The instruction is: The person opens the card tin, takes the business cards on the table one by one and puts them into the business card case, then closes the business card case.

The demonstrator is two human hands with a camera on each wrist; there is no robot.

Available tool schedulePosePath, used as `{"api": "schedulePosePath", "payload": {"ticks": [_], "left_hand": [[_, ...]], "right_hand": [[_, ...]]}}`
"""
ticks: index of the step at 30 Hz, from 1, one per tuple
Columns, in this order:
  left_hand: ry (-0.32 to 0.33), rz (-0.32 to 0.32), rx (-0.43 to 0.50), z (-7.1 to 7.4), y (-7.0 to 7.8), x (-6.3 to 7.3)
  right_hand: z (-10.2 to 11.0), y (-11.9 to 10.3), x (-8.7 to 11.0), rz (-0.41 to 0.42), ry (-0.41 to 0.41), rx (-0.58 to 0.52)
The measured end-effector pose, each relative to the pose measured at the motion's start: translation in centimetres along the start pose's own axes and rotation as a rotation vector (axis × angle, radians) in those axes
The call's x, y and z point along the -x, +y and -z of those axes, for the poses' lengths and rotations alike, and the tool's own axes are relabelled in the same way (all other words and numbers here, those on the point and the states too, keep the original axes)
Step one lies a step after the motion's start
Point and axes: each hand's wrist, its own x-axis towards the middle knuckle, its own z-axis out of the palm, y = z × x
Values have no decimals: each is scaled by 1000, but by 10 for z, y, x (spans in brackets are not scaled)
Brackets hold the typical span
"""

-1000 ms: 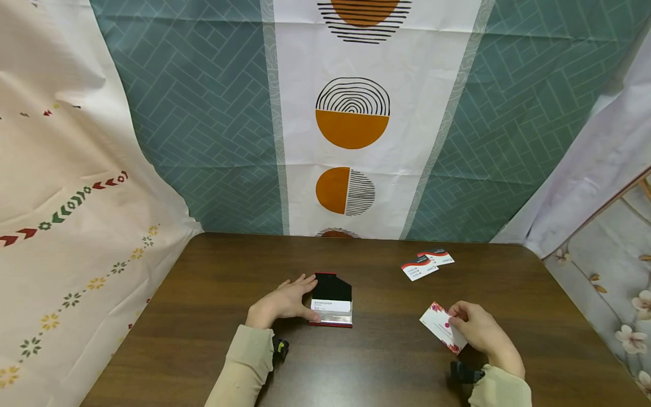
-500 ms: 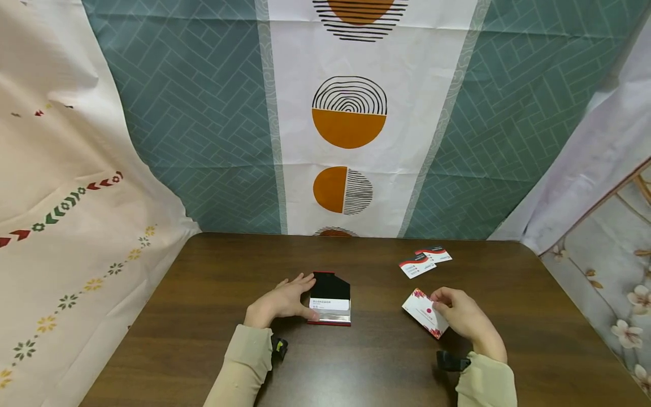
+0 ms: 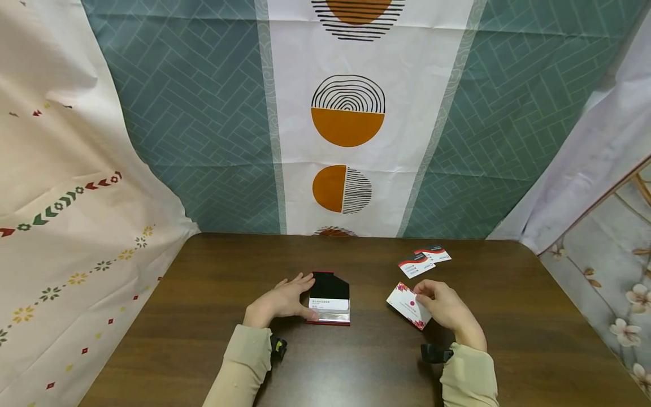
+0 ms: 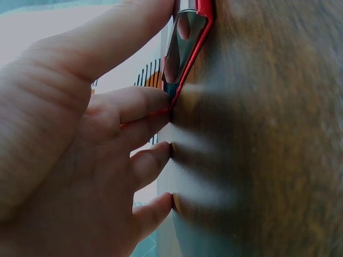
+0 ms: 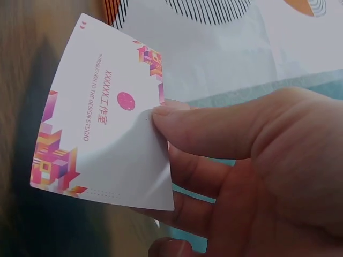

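Observation:
In the head view, a business card holder (image 3: pixel 329 299) lies unfolded on the table, with black lining, red edges, a shiny metal compartment and a white card (image 3: pixel 330 304) showing in it. My left hand (image 3: pixel 282 299) steadies it from the left, fingers spread, its thumb on the near edge. The left wrist view shows the holder's red and metal side (image 4: pixel 187 45) by that thumb, other fingertips against the tabletop. My right hand (image 3: pixel 445 308) pinches a white business card (image 3: pixel 408 305) between thumb and fingers, right of the holder. Pink and orange corner patterns mark this card (image 5: pixel 104 115).
Two overlapping red, black and white business cards (image 3: pixel 417 267) lie farther back, behind the right hand. The brown wooden table (image 3: pixel 356 367) ends at a patterned cloth (image 3: pixel 335 130) hung behind it.
My right hand has moved left and away from me with the pinched card, drawing closer to the holder. The left hand and the holder have stayed in place.

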Motion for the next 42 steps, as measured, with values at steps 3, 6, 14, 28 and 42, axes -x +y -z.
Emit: {"api": "schedulePosePath", "payload": {"ticks": [3,6,14,28,42], "left_hand": [[2,-3,3,0,0,0],[6,-9,7,0,1,1],[6,-8,4,1,1,2],[7,16,9,1,3,2],[2,22,-6,2,0,0]], "right_hand": [[-4,-7,-7,3,-10,-3],[-8,-15,-15,15,-16,0],[-25,-40,-42,125,-14,-4],[-58,-76,-75,173,-48,26],[-96,-91,-96,210,-110,53]]}}
